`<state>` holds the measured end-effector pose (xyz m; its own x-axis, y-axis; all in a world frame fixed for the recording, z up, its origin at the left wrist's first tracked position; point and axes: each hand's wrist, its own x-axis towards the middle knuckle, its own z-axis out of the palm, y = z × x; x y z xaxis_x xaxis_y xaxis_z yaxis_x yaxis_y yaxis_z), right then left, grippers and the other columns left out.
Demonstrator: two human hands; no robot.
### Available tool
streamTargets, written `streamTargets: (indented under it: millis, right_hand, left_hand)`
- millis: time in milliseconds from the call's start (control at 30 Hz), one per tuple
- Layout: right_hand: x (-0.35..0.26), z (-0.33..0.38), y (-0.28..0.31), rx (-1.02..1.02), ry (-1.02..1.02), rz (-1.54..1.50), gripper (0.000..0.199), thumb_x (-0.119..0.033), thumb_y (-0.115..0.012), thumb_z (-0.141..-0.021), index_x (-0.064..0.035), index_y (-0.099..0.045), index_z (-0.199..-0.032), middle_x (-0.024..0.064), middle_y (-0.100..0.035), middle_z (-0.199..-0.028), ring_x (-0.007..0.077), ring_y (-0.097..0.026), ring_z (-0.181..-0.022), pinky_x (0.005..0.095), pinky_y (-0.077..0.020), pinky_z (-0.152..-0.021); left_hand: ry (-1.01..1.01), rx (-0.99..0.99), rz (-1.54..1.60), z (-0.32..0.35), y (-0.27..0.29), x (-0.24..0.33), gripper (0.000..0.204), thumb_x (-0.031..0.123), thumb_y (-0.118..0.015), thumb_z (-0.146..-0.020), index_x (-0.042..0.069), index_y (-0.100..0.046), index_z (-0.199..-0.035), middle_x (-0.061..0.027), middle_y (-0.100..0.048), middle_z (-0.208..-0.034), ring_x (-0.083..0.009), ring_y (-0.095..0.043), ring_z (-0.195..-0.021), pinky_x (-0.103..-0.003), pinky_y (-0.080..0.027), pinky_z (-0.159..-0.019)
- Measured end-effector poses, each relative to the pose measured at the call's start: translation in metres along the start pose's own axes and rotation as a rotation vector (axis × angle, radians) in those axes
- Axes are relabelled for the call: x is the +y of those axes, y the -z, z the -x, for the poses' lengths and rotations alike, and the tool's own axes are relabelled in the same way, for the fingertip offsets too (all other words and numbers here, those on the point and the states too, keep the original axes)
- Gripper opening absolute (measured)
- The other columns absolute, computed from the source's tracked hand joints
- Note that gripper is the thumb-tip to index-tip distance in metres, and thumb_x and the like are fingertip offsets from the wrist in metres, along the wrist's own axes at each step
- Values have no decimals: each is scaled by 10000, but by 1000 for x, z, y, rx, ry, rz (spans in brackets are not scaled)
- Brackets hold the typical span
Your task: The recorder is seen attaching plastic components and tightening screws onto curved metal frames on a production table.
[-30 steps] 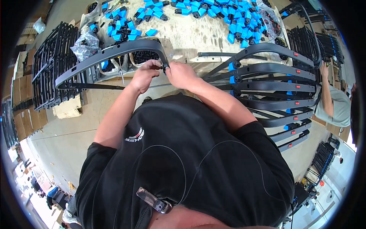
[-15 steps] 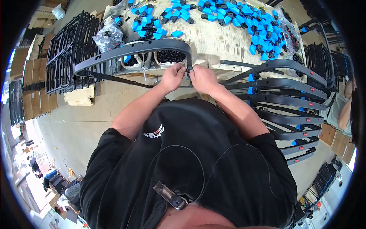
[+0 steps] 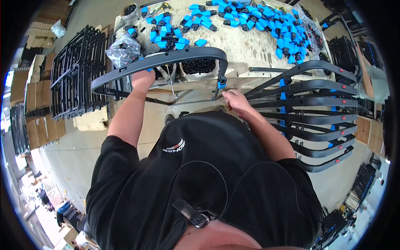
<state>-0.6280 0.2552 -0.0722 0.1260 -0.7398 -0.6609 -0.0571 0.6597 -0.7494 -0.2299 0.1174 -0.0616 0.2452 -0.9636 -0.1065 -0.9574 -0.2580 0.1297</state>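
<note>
A black curved frame (image 3: 158, 61) spans the front of the workbench. Near its right end sits a blue block with a black top (image 3: 222, 84). My left hand (image 3: 142, 79) reaches under the frame's long bar toward the bags of small black parts; the bar hides its fingertips, and a bit of blue shows beside them. My right hand (image 3: 236, 102) is just right of the frame's lower right end, fingers curled together; what they hold, if anything, is hidden. An open bag of small black parts (image 3: 199, 67) stands behind the frame.
Blue-and-black blocks (image 3: 287, 37) lie heaped on the wooden workbench (image 3: 237, 50). Several finished-looking curved frames (image 3: 316, 102) hang stacked at my right. Black metal racks (image 3: 77, 71) and cardboard boxes (image 3: 37, 121) stand left. Another person's arm (image 3: 364, 66) shows far right.
Both hands have parted from the frame's right end. My left hand moved left, under the bar; my right moved slightly right and down. The blue block at that end is now uncovered.
</note>
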Motion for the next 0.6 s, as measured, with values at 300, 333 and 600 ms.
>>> streamTargets:
  millis: [300,333,600]
  right_hand:
    - [-3,19,-150,89,-31,-129,298,-346,-630,-987,-84,-584,-852,-3,-528,-714,125,-503,-627,311,-420,-575]
    - [-7,20,-177,38,-44,-196,301,-363,-626,-993,-105,-575,-846,-10,-525,-729,123,-509,-652,308,-425,-598]
    - [-67,5,-343,-415,-1,-756,437,-544,-544,-994,-117,-639,-992,18,-649,-856,178,-629,-770,367,-486,-687]
  left_hand:
    - [-366,93,521,30,30,-48,418,338,-692,-867,42,-675,-1161,-214,-681,-1149,-395,-653,-1061,-463,-530,-919]
    - [-455,43,558,44,47,-58,397,285,-733,-833,32,-677,-1134,-203,-686,-1102,-386,-666,-1013,-456,-547,-878]
    - [-1362,125,593,74,100,-137,362,95,-740,-788,68,-675,-1143,-117,-689,-1063,-323,-686,-992,-432,-562,-894]
